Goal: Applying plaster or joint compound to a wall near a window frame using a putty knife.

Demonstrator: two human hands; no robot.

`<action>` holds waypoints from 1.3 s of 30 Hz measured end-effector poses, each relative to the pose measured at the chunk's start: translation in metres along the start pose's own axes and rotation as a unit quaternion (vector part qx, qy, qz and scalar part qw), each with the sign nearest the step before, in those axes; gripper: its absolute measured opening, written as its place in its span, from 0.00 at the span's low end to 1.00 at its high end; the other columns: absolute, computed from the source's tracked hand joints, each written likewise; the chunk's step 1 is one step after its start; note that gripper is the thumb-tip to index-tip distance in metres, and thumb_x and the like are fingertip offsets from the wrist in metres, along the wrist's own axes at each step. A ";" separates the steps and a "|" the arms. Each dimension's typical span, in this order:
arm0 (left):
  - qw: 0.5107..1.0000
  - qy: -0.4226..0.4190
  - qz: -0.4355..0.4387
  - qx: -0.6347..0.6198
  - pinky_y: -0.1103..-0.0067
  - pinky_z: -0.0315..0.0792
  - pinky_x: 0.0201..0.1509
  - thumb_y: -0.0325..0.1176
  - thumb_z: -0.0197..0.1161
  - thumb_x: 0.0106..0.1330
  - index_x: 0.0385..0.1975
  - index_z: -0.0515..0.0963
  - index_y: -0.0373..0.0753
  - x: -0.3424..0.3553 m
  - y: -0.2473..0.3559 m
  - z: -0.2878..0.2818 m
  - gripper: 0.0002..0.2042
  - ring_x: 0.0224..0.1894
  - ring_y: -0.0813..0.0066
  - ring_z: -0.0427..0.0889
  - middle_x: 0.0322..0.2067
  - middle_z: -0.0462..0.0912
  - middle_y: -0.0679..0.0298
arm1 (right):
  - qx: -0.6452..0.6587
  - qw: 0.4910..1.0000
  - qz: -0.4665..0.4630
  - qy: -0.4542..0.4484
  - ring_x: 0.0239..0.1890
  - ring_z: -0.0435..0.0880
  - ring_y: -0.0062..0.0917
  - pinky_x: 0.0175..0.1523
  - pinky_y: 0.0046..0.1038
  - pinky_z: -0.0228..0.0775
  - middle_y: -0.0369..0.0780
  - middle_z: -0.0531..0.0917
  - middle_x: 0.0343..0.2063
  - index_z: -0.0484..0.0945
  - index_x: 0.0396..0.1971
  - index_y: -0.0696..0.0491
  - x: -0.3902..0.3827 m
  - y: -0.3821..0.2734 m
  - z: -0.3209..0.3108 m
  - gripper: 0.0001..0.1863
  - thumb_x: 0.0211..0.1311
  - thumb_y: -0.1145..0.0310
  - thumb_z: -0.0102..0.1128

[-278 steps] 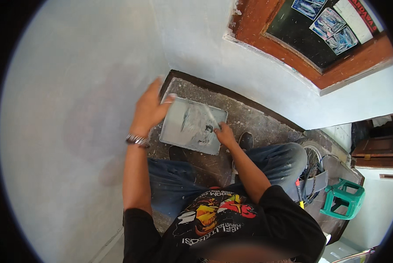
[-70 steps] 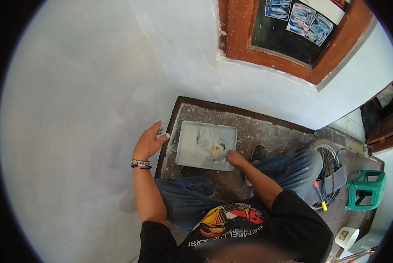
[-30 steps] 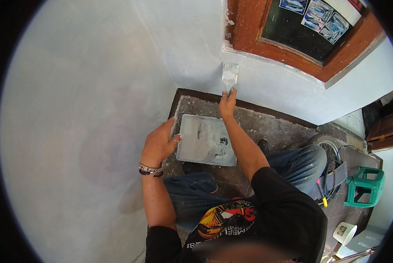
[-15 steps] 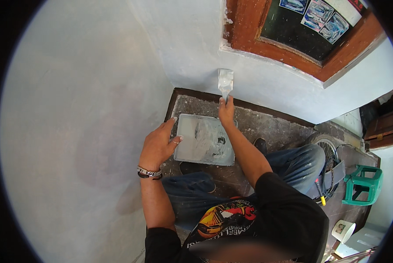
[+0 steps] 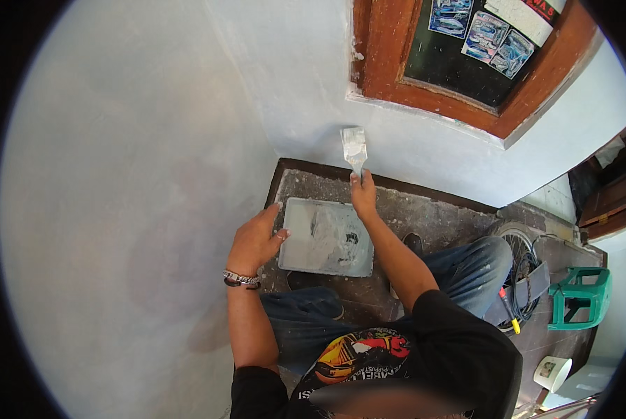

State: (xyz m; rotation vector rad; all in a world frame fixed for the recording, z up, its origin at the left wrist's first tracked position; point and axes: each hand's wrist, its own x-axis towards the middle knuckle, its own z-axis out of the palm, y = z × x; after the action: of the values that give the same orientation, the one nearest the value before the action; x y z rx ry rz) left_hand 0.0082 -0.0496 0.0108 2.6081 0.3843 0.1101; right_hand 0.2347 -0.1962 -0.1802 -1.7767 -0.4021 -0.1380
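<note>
My right hand (image 5: 363, 195) is wrapped round the handle of a wide, paint-smeared paintbrush (image 5: 355, 145). Its broad head is up against or just in front of the pale wall (image 5: 306, 129) below the window; I cannot tell if it touches. To the left, my left hand (image 5: 254, 241) has its fingers stretched out and apart beside a grey paint tray (image 5: 327, 269). The thumb is at or close to the tray's left rim. Whitish-grey paint coats the tray's inside, with dark patches showing through at the right. A chain bracelet (image 5: 241, 278) circles my left wrist.
A large pale wall (image 5: 131, 174) rises close on my left. Above the far wall is a wooden window frame (image 5: 431, 105). To the right lie a bicycle wheel (image 5: 519, 244), black cable and a red-and-yellow handled tool (image 5: 510, 312). Beyond stand a green stool (image 5: 582, 298) and a white bucket (image 5: 552, 373).
The whole view has shifted, so the window and tray sit lower in the picture. The brush has tilted slightly and sits a little lower on the wall. My left hand stays by the tray.
</note>
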 end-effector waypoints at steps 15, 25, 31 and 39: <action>1.000 -0.024 -0.016 0.004 0.67 0.69 0.52 0.38 0.62 0.55 0.53 0.67 0.34 0.000 0.001 0.002 0.26 0.51 0.52 0.73 0.49 0.74 0.49 | 0.347 0.899 0.216 -0.158 0.16 0.59 0.12 0.19 0.17 0.51 0.31 0.66 0.23 0.68 0.41 0.54 0.041 -0.145 -0.044 0.12 0.67 0.61 0.45; 1.000 -0.012 0.006 0.007 0.67 0.70 0.48 0.40 0.61 0.56 0.55 0.67 0.38 0.003 -0.009 0.011 0.27 0.47 0.53 0.77 0.45 0.78 0.50 | 0.372 0.888 0.247 -0.111 0.16 0.61 0.16 0.17 0.20 0.54 0.34 0.64 0.22 0.63 0.31 0.54 0.055 -0.161 -0.019 0.09 0.67 0.64 0.43; 1.000 -0.010 0.009 0.006 0.67 0.71 0.46 0.40 0.62 0.55 0.54 0.67 0.37 0.001 -0.013 0.013 0.27 0.44 0.52 0.77 0.43 0.78 0.49 | 0.373 0.882 0.265 -0.112 0.17 0.61 0.16 0.17 0.21 0.55 0.34 0.64 0.23 0.63 0.31 0.54 0.063 -0.164 -0.012 0.09 0.67 0.64 0.42; 0.998 -0.050 -0.030 0.003 0.67 0.69 0.52 0.39 0.62 0.56 0.54 0.67 0.35 0.002 0.003 0.003 0.26 0.52 0.53 0.73 0.49 0.75 0.49 | 0.300 0.907 0.260 -0.142 0.17 0.62 0.16 0.17 0.21 0.55 0.34 0.65 0.20 0.65 0.30 0.55 0.083 -0.177 -0.029 0.09 0.65 0.65 0.44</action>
State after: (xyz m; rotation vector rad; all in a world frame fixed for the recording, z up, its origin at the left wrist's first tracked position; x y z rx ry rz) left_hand 0.0111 -0.0532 0.0094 2.5933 0.4257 -0.0426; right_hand 0.2554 -0.1740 0.0155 -1.2305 -0.1348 0.5765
